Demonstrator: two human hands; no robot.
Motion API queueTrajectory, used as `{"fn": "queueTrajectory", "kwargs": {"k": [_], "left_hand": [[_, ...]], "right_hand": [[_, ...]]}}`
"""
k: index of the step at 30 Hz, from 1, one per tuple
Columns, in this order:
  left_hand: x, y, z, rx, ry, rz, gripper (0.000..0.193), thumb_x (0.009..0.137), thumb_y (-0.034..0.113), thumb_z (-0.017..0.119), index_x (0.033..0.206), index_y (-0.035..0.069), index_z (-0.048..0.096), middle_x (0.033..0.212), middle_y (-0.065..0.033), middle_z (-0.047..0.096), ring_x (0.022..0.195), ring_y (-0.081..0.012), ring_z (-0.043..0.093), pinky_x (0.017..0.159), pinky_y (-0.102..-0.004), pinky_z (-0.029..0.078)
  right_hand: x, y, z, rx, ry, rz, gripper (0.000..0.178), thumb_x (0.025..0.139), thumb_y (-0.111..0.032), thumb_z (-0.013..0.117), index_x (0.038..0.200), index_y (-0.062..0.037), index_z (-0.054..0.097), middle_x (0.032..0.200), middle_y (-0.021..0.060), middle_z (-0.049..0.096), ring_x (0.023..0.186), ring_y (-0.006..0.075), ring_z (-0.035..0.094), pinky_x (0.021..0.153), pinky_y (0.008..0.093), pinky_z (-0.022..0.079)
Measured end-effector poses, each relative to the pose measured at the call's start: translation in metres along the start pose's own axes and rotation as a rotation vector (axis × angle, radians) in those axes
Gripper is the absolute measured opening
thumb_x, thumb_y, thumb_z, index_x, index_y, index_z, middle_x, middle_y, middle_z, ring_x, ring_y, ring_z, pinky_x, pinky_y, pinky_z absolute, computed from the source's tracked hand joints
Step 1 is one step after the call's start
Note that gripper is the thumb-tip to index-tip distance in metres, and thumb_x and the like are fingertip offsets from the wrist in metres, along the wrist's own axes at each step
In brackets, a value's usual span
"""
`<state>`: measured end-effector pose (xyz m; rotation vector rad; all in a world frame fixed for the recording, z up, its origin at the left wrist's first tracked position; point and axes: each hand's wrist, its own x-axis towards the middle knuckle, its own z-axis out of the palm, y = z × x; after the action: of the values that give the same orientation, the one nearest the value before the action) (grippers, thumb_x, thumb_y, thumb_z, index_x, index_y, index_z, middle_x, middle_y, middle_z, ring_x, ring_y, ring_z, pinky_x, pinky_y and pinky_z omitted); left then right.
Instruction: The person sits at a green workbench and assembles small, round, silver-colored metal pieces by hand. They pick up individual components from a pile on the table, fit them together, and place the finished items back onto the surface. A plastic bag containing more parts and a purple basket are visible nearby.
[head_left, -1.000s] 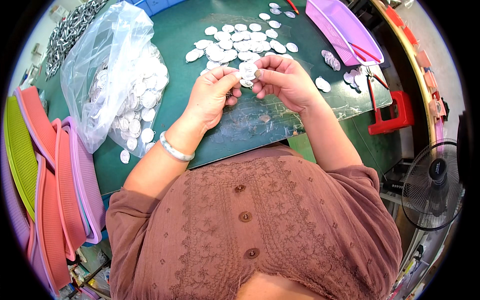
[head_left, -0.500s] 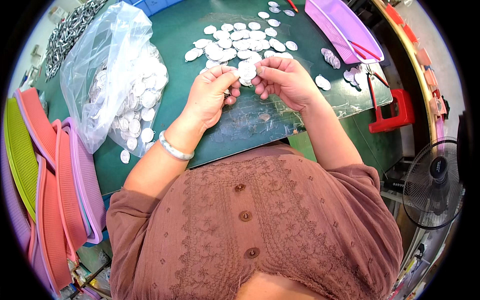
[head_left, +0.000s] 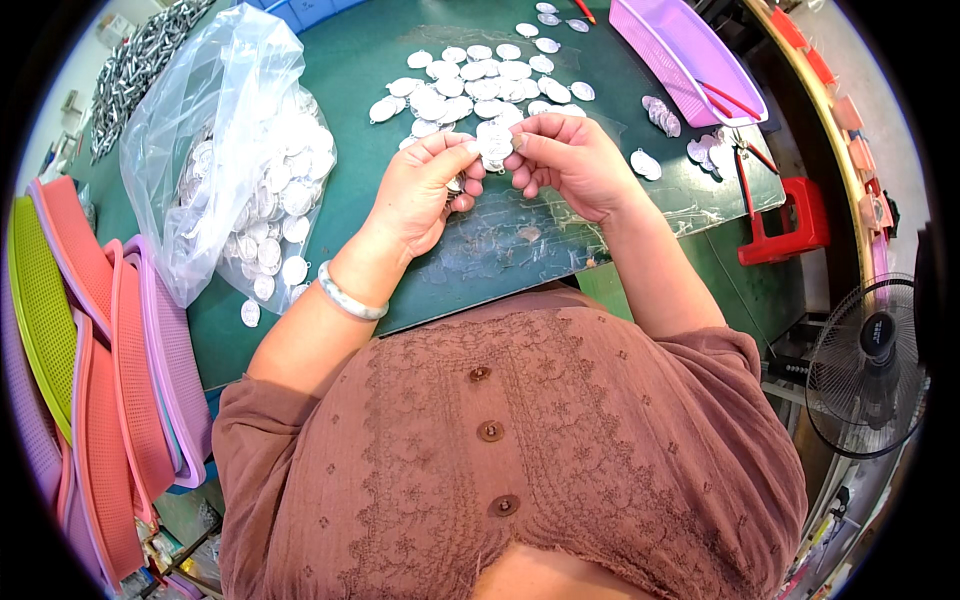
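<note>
- Far left of the frame: stacked mesh trays (head_left: 120, 380) in green, coral and lilac stand on edge beside the bench (head_left: 330, 60), unmoved over the last second
- Upper left: a clear plastic bag (head_left: 215, 130) slumped on the green bench, full of silver oval discs, a few spilled by its lower edge; it lies as it did before
- Centre left: the left hand (head_left: 425, 190) has its thumb and forefinger pinched on the left edge of a small silver oval disc (head_left: 494, 142), with what looks like more discs tucked under its curled fingers (hard to be sure)
- Centre: that disc sat lower, near the bench, a second ago; it has since come up between both hands, just in front of the loose pile of discs (head_left: 480, 80), so the handling looks to have moved from picking up to close work on this one piece
- Centre right: the right hand (head_left: 570, 165) pinches the disc's right edge, its other fingers curled
- Upper right: a lilac basket (head_left: 690, 60), and red-handled pliers (head_left: 745, 170) lying on the bench, both untouched
</note>
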<state>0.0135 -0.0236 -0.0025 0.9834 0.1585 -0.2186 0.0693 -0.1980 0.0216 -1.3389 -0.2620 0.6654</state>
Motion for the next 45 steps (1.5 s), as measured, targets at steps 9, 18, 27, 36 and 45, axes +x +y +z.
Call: {"fn": "queueTrajectory", "kwargs": {"k": [9,18,27,36,45], "left_hand": [[-0.002,0.003,0.004,0.027,0.005,-0.029,0.013,0.086,0.016,0.047,0.09,0.005,0.053,0.077,-0.0062,0.059,0.064,-0.0124,0.057,0.048,-0.0196,0.044],[-0.001,0.005,0.005,-0.037,-0.019,-0.029,0.026,0.089,0.017,0.04,0.105,0.0,0.051,0.093,-0.0106,0.058,0.079,-0.0185,0.06,0.061,-0.0248,0.051],[-0.001,0.004,0.003,-0.005,0.033,-0.056,0.026,0.088,0.019,0.043,0.102,-0.001,0.053,0.08,-0.0066,0.058,0.07,-0.0153,0.058,0.056,-0.0221,0.048],[0.002,0.003,-0.002,-0.015,-0.006,-0.039,0.016,0.084,0.01,0.049,0.094,-0.001,0.053,0.069,-0.0029,0.051,0.059,-0.0104,0.05,0.046,-0.0188,0.039],[0.001,0.002,0.0,0.016,-0.002,-0.06,0.017,0.082,0.007,0.05,0.097,0.0,0.052,0.069,-0.0025,0.051,0.059,-0.0098,0.049,0.045,-0.0181,0.037]], "right_hand": [[-0.001,0.003,0.003,-0.197,0.052,-0.13,0.015,0.082,-0.006,0.054,0.094,0.002,0.056,0.073,0.0055,0.059,0.059,0.0099,0.055,0.053,0.0208,0.046],[0.001,0.016,-0.001,-0.484,0.032,-0.416,0.017,0.079,0.0,0.054,0.096,0.0005,0.058,0.083,0.0034,0.06,0.076,0.0075,0.055,0.067,0.0198,0.044],[0.003,0.008,-0.016,-1.073,0.289,-0.5,0.021,0.075,-0.005,0.058,0.095,-0.0009,0.058,0.085,0.0073,0.059,0.078,0.0172,0.056,0.07,0.0262,0.044],[0.005,0.012,-0.02,-1.459,0.198,-0.626,0.022,0.065,-0.012,0.063,0.085,-0.005,0.059,0.086,0.0083,0.055,0.088,0.0259,0.048,0.076,0.0353,0.039],[0.004,0.004,-0.015,-1.493,0.128,-0.583,0.033,0.061,-0.009,0.061,0.093,-0.0074,0.053,0.08,0.0043,0.053,0.085,0.0223,0.048,0.08,0.0337,0.033]]}}
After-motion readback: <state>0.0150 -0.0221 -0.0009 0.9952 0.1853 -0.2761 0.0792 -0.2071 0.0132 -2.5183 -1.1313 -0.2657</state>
